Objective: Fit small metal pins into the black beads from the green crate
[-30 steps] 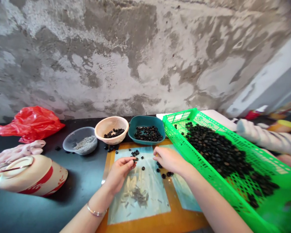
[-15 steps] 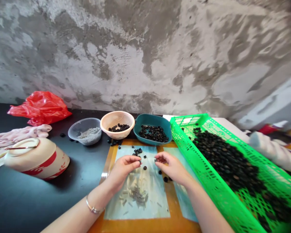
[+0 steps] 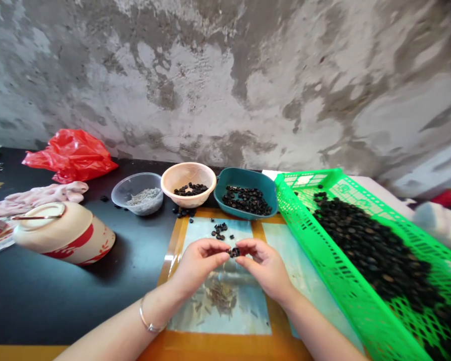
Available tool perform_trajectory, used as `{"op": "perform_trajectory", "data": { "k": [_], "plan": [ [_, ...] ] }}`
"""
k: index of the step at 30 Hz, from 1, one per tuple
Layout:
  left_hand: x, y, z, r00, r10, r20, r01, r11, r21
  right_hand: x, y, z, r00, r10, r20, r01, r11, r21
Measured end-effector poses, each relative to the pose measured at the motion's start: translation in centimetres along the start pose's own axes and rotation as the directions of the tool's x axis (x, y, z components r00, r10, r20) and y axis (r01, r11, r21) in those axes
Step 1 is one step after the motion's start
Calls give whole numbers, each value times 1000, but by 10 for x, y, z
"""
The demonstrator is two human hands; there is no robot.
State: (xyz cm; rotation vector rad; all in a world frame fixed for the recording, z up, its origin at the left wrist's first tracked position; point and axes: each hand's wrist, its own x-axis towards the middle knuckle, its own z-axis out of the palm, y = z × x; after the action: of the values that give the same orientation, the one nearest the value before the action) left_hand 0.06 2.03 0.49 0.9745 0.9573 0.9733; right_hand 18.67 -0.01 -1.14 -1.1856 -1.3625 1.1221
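Observation:
Over the pale blue sheet (image 3: pixel 244 306), my left hand (image 3: pixel 203 260) and my right hand (image 3: pixel 265 263) meet fingertip to fingertip. Both pinch small black round parts (image 3: pixel 233 252), which sit together between the fingers; where one part ends and the other begins I cannot make out. Just beyond the hands lies a small cluster of loose black parts (image 3: pixel 220 229). Nearer to me, a heap of thin grey-brown pin-like pieces (image 3: pixel 221 296) is spread on the sheet.
A clear bowl (image 3: pixel 122 190) of grey pins, a cream bowl (image 3: pixel 169 188) and a teal basin (image 3: pixel 229 174) of black parts line the back. A green basket (image 3: pixel 323 271) of black parts flanks the right. Leftward are a cream canister (image 3: pixel 65 233), pinkish gloves (image 3: pixel 41 195) and a red bag (image 3: pixel 73 155).
My hands have come together from apart, bringing their small black parts into contact. The view has shifted slightly, so the surroundings appear a little higher and further right.

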Motion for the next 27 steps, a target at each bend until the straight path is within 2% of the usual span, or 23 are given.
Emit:
{"op": "perform_trajectory", "data": {
  "k": [5, 10, 27],
  "plan": [
    [-1, 2, 1, 1000, 1, 14, -1, 1000, 10, -4, -2, 1, 996, -88, -1, 87, 988, -127],
    [-3, 3, 3, 1000, 6, 15, -6, 1000, 10, -4, -6, 2, 986, -164, 2, 162, 971, -176],
    [-3, 1, 4, 1000, -1, -15, 2, 1000, 20, -5, -6, 1, 981, -196, 8, 192, 956, -221]
  ]
}}
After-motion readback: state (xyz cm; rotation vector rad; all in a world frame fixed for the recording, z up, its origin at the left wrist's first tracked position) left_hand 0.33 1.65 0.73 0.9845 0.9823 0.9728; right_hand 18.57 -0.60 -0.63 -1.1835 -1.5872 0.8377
